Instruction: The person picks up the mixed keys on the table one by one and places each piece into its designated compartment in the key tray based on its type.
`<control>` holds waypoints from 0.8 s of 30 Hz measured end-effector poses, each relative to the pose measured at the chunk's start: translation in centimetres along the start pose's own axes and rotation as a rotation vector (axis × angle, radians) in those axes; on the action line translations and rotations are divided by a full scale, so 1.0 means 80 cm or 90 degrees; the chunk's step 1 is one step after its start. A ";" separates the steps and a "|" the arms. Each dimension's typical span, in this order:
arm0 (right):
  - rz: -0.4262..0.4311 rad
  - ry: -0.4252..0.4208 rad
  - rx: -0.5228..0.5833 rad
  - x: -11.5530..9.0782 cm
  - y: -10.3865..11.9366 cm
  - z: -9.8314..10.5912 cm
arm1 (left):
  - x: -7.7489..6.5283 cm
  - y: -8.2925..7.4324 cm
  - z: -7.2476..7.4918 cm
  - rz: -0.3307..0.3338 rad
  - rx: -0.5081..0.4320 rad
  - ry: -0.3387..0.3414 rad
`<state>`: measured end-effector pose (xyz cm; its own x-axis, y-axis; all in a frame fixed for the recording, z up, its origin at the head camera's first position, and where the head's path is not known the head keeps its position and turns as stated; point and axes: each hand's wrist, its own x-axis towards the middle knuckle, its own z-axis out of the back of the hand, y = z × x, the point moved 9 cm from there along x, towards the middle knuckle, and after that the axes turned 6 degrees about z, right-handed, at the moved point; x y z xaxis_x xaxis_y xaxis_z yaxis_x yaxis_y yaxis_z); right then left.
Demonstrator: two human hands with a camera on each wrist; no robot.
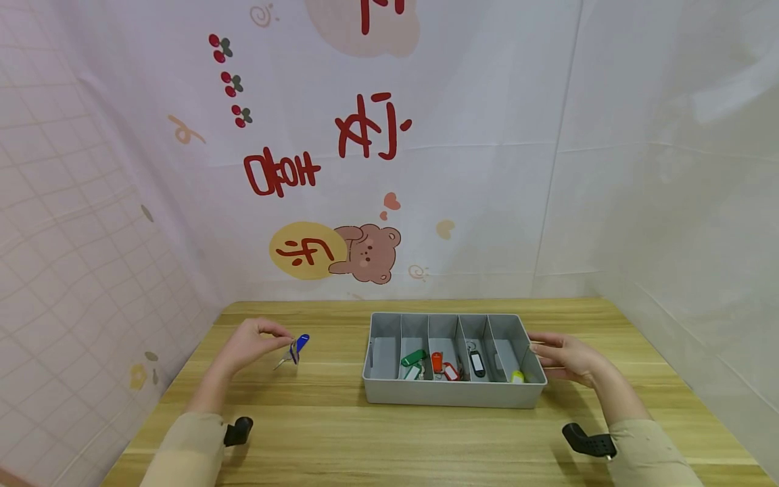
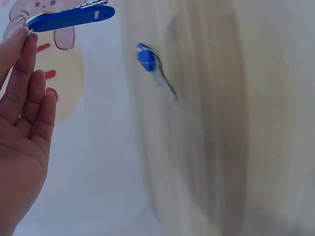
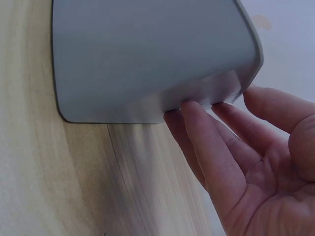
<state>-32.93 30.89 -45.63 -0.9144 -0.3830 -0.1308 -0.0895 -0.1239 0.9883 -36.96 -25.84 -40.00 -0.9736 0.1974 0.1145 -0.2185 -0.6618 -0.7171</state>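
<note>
My left hand (image 1: pixel 258 343) pinches, between thumb and forefinger, the metal ring of a blue key tag (image 2: pixel 74 18). A key's jagged edge shows along the tag. Below it, in the left wrist view, another blue-headed key (image 2: pixel 147 58) lies on the wooden table. At the right end of a grey divided tray (image 1: pixel 450 392), my right hand (image 1: pixel 572 358) touches the outer wall with extended fingers, its thumb right at the rim. Green key tags (image 1: pixel 414 358), red-orange tags (image 1: pixel 437 362), a black tag (image 1: pixel 477 363) and a yellow tag (image 1: pixel 517 377) lie in separate compartments.
The wooden table (image 1: pixel 316 433) meets a white printed cloth (image 1: pixel 475 169) at the back. More cloth hangs along both sides. A black wrist mount (image 1: pixel 238 431) sits at the left cuff and another (image 1: pixel 589 441) at the right. The tray's leftmost compartment holds no tag.
</note>
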 end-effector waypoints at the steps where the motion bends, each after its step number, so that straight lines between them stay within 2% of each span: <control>1: 0.000 0.001 0.001 0.000 0.000 0.000 | 0.001 -0.005 0.000 -0.007 0.002 0.001; 11: 0.000 0.005 -0.001 -0.001 0.001 0.000 | 0.007 -0.057 0.001 -0.046 -0.025 0.029; 15: -0.002 0.003 -0.005 -0.001 0.001 0.001 | 0.011 -0.077 0.002 -0.059 -0.007 0.032; 18: -0.005 0.000 -0.008 -0.002 0.001 0.001 | 0.014 -0.093 -0.001 -0.075 0.007 0.035; 24: -0.005 -0.003 0.003 -0.002 0.001 0.001 | 0.022 -0.124 -0.009 -0.102 -0.014 0.048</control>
<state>-32.82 30.99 -45.54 -0.9156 -0.3775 -0.1386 -0.0992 -0.1221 0.9876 -36.45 -18.39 -33.19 -0.9187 0.3530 0.1771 -0.3679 -0.6017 -0.7090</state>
